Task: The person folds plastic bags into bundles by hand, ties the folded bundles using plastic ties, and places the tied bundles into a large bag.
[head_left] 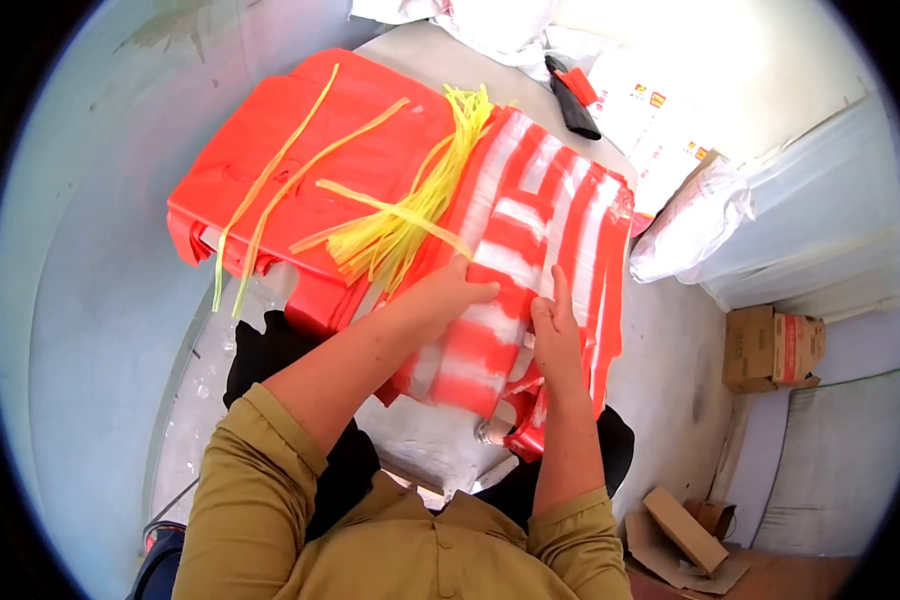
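Red-and-white striped plastic sheets (582, 230) lie stacked in front of me, and a folded striped bundle (497, 290) rests on top of them. My left hand (454, 298) grips the left edge of this bundle, with a yellow strip (395, 208) close to its fingertips. At the bundle's right edge is my right hand (558, 335), its thumb and fingers raised and apart; whether it grips any plastic is unclear. Left of the sheets lies a bunch of yellow strips (410, 225). Two long yellow strips stretch across a red plastic pile (300, 150).
A black roll with a red piece (573, 100) lies at the back of the table. White bags (692, 222) stand at the right. Cardboard boxes (770, 348) and flattened cardboard (685, 535) are on the floor to the right.
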{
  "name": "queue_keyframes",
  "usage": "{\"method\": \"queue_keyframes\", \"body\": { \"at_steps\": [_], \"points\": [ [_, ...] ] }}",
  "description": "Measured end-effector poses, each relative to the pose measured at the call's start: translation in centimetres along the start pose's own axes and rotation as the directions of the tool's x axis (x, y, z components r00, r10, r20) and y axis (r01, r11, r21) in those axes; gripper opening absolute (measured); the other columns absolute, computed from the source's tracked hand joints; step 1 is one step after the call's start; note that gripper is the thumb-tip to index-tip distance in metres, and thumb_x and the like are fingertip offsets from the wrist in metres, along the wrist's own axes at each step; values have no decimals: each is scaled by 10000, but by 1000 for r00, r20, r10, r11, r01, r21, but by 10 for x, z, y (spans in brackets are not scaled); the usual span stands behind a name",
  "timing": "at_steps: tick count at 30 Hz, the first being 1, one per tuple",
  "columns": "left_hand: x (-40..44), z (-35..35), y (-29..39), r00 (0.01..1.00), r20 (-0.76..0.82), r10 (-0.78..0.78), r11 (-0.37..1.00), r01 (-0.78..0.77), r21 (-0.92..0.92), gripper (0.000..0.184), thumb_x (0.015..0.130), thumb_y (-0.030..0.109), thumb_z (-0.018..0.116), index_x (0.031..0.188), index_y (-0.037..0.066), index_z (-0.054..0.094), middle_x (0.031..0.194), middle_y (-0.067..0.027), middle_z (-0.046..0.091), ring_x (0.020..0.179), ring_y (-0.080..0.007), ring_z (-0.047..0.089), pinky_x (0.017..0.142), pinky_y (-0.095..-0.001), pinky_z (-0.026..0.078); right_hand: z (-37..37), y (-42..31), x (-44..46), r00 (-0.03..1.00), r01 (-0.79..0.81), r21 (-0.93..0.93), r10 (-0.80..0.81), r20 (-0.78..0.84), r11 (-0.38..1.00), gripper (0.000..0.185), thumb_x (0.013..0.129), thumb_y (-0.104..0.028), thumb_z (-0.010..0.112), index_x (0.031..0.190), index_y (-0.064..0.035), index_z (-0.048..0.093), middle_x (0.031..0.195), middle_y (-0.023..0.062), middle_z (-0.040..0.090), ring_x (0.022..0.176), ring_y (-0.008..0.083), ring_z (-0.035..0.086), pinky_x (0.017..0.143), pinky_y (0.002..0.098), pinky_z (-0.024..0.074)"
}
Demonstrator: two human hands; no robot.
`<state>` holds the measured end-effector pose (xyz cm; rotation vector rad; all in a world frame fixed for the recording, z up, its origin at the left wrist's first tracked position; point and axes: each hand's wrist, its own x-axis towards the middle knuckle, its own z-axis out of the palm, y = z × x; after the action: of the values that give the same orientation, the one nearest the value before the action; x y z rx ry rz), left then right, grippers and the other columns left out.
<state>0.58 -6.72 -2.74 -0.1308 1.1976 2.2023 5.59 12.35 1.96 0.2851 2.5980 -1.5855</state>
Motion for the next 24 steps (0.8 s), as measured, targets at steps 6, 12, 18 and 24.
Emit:
{"method": "queue_keyframes", "body": {
  "at_steps": [6,12,18,24],
  "points": [
    [1,4,0,998,-56,43,999,-43,-6,599,959,34,688,1500,2,430,1387,-171,613,1221,-267,639,1010,-427,562,-37,35,0,959,246,-417,-282,-25,875,477,996,-100,615,1460,-29,527,1006,108,687,871,201,663,814,340,530],
    [0,4,-4,994,-58,92,995,-90,52,660,939,54,717,1500,-58,387,1391,-226,588,1245,-295,619,1013,-410,555,-85,39,-21,977,45,-676,-175,-125,736,204,963,-159,645,1090,-32,742,997,146,710,939,314,691,833,392,535],
    [2,-3,-9,970,-88,228,925,-188,329,476,975,67,678,1414,-24,520,1316,-173,650,1167,-236,651,962,-393,550,-97,23,-24,996,-35,-329,5,-93,944,197,987,-170,642,1010,-13,759,1017,72,746,947,198,681,832,375,518],
    [-27,3,35,861,-71,503,458,-196,867,192,967,156,690,1049,-12,734,938,-152,719,899,-264,701,773,-372,535,-69,-22,-18,991,126,138,-129,16,982,250,1033,-162,593,1107,18,750,1232,85,732,1156,163,631,1057,342,447]
  ]
}}
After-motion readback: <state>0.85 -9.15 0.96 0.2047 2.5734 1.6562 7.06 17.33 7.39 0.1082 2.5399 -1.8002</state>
